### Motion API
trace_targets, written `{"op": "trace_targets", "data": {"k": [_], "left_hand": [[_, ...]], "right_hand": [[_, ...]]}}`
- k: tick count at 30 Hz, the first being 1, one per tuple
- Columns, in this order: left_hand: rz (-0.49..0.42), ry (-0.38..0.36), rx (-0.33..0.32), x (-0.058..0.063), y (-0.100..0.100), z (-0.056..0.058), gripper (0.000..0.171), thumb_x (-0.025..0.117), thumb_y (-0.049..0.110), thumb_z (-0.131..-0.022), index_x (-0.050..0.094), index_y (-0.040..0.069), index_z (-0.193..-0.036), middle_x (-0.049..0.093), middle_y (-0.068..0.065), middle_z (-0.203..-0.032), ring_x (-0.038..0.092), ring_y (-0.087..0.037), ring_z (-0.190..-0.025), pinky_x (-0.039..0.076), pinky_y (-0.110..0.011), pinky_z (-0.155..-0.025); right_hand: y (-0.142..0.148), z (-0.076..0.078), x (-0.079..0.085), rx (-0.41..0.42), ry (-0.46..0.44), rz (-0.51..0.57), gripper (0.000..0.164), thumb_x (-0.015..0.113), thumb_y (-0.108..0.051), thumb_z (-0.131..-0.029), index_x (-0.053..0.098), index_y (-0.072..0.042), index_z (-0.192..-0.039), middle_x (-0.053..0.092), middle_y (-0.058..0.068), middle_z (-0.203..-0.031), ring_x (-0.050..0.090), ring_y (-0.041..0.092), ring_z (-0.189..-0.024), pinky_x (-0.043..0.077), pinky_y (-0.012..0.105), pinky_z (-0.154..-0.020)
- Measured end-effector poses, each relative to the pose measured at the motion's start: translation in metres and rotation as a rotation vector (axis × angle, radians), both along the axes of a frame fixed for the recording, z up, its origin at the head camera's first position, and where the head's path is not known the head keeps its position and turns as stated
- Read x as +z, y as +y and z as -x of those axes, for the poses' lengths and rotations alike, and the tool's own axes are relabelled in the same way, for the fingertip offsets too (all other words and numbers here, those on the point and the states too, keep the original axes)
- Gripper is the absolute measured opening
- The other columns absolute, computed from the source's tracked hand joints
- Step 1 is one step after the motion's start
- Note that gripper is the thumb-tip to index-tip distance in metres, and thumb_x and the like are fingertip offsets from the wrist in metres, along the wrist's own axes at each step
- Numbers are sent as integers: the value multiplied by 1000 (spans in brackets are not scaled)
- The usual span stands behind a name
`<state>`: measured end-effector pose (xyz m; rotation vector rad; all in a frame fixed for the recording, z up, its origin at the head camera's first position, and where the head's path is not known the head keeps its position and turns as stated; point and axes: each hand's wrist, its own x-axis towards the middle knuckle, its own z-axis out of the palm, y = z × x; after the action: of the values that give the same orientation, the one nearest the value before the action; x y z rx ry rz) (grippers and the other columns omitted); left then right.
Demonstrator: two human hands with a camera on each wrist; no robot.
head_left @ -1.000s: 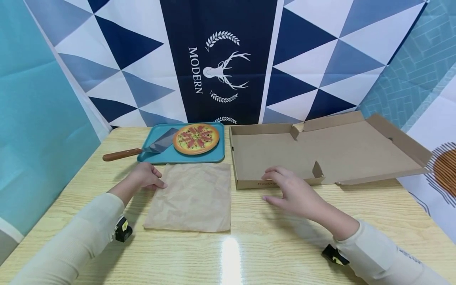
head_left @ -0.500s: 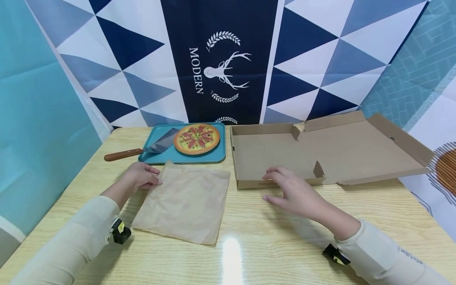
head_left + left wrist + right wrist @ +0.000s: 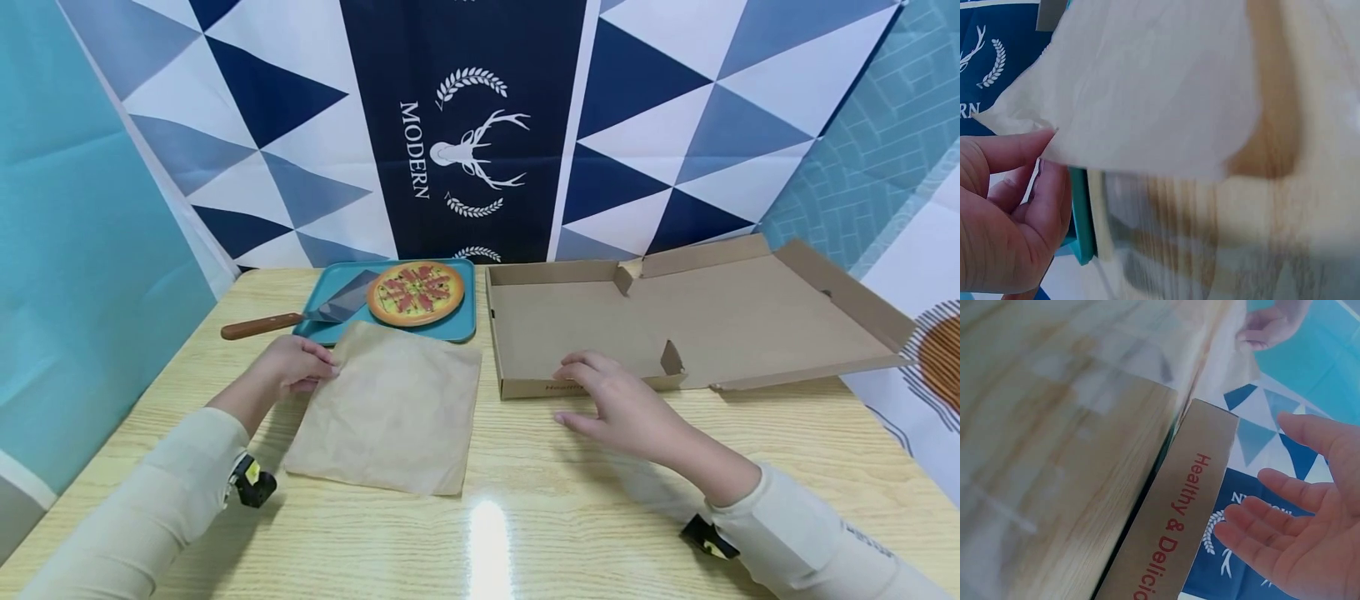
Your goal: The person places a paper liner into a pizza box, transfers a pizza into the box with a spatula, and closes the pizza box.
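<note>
Between thumb and fingers my left hand (image 3: 294, 367) pinches the left edge of a square of brown parchment paper (image 3: 386, 412). In the left wrist view the paper (image 3: 1154, 81) is lifted off the wood, with a pinched fold at the fingertips. Its far corner overlaps the front rim of a blue tray (image 3: 457, 336). My right hand (image 3: 618, 408) hovers at the front wall of an open cardboard pizza box (image 3: 566, 321), fingers relaxed and apart, holding nothing. Red lettering, "Healthy & Delicio…", shows on the box wall (image 3: 1175, 512) in the right wrist view.
On the tray lie a pizza (image 3: 416, 293) and a triangular pizza server (image 3: 345, 298), whose wooden handle (image 3: 261, 326) sticks out over the left rim. The box lid (image 3: 765, 312) is folded out to the right. A patterned cloth (image 3: 465, 125) hangs behind the wooden table (image 3: 570, 533).
My left hand has shifted slightly left and raised the paper, which has turned a little; its far corner has moved up over the tray's front rim. My right hand has stayed in place.
</note>
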<state>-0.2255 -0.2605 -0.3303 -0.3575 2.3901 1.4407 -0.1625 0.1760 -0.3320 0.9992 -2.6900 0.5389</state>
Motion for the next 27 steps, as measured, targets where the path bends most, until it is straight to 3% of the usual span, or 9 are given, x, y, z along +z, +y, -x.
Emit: {"op": "trace_targets", "data": {"k": [12, 20, 27], "left_hand": [[-163, -17, -3, 7, -6, 1, 9, 68, 2, -90, 62, 7, -87, 58, 2, -73, 59, -6, -62, 54, -23, -60], [-241, 12, 5, 12, -7, 3, 11, 66, 0, -91, 57, 3, -96, 59, 0, -80, 63, -7, -67, 55, -24, -64], [-347, 24, 61, 15, -6, 3, 20, 67, -4, -89, 64, 12, -78, 64, 1, -73, 66, -8, -64, 56, -25, -63]], "right_hand": [[0, -1, 0, -2, -5, 5, 39, 79, -21, -83, 64, -1, -113, 58, 18, -124, 58, 35, -111, 49, 50, -92], [1, 0, 0, -12, -10, 5, 38, 78, -20, -84, 64, -1, -113, 57, 19, -124, 57, 36, -112, 48, 51, -93], [0, 5, 0, -16, -34, 47, 39, 78, -18, -84, 64, 2, -115, 59, 19, -122, 60, 35, -107, 50, 49, -90]]}}
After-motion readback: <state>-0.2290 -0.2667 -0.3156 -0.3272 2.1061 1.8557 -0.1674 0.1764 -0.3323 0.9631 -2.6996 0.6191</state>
